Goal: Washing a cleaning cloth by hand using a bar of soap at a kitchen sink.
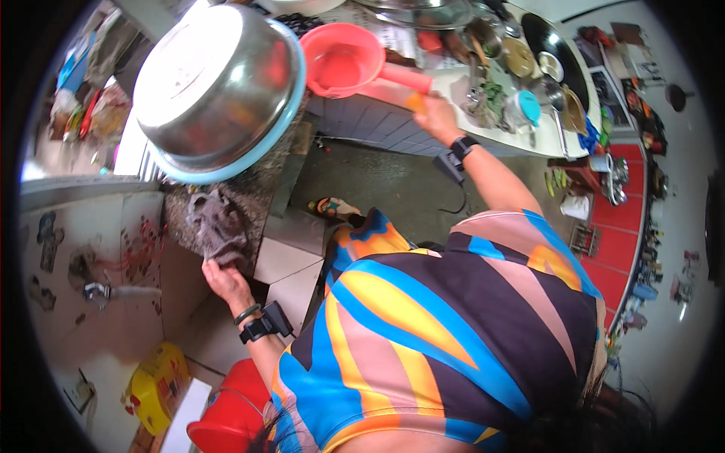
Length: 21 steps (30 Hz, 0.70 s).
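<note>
At the left, my left hand has its fingertips on the lower edge of a crumpled grey cloth, which lies on a speckled stone counter. My right hand is at the white counter's edge, with a small orange-yellow piece at its fingers; what it is made of cannot be told. Just beyond these fingers is the handle end of a pink plastic dipper. A large steel basin with a light blue rim behind it stands tilted between the two hands, underside towards me.
Leafy greens, a jar with a turquoise lid, ladles and a dark wok crowd the white counter. A tap juts from the left wall. Below are a red bucket and a yellow container.
</note>
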Tool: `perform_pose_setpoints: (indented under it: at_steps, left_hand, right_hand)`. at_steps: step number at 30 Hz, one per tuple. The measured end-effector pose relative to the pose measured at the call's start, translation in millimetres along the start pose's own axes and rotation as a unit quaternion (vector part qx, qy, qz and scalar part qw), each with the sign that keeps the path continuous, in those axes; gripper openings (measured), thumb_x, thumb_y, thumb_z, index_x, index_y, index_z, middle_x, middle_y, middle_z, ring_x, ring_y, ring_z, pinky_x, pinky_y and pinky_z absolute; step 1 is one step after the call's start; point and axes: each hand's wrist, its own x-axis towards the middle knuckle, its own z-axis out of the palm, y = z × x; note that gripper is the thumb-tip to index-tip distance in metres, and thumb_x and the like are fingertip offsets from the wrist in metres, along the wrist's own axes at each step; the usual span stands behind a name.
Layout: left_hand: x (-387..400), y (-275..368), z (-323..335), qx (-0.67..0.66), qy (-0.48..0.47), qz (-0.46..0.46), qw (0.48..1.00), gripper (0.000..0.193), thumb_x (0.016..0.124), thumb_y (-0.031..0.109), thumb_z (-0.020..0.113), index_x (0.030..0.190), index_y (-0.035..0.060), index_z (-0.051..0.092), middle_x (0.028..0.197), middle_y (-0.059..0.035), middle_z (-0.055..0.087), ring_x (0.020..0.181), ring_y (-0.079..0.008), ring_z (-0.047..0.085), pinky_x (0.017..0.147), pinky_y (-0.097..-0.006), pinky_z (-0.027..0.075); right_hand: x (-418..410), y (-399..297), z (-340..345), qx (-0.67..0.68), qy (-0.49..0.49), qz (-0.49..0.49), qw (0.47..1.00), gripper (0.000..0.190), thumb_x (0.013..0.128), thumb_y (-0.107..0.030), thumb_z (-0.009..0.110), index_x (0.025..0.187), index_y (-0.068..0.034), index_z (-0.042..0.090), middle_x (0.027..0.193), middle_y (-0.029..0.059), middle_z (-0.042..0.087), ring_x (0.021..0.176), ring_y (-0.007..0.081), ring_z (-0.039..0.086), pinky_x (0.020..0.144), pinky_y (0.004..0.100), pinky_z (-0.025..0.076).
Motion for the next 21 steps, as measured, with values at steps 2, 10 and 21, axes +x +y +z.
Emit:
perform_pose_setpoints:
  at_steps: [2, 10, 21]
  left_hand:
    - [-6, 5, 1, 0.015, 0.010, 0.005, 1.000, 0.025, 0.090, 0.011, 0.042, 0.112, -0.0002, 0.047, 0.106, -0.0104, 0.054, 0.094, -0.0210, 0.054, 0.079, -0.0337, 0.047]
    - [-13, -3, -5, -0.015, 0.064, 0.019, 0.998, 0.022, 0.090, 0.013, 0.045, 0.110, 0.0042, 0.047, 0.098, -0.0042, 0.055, 0.083, -0.0133, 0.053, 0.071, -0.0273, 0.046]
    - [-6, -10, 10, 0.623, 0.038, 0.259, 0.737, 0.067, 0.066, 0.024, 0.073, 0.122, 0.0008, 0.044, 0.126, -0.0203, 0.040, 0.116, -0.0353, 0.040, 0.099, -0.0394, 0.032]
  right_hand:
    - [11, 14, 10, -0.054, 0.032, 0.010, 0.998, 0.032, 0.068, -0.017, 0.059, 0.095, 0.000, 0.055, 0.091, 0.0204, 0.058, 0.083, 0.0360, 0.058, 0.073, 0.0449, 0.048]
    - [16, 27, 3, -0.088, 0.068, -0.014, 0.994, 0.030, 0.071, -0.014, 0.065, 0.098, -0.003, 0.057, 0.089, 0.0172, 0.059, 0.083, 0.0349, 0.057, 0.075, 0.0444, 0.045]
    - [-17, -275, 55, 0.271, -0.243, -0.467, 0.806, 0.021, 0.079, -0.013, 0.054, 0.097, -0.005, 0.055, 0.087, 0.0164, 0.058, 0.083, 0.0349, 0.056, 0.070, 0.0420, 0.046]
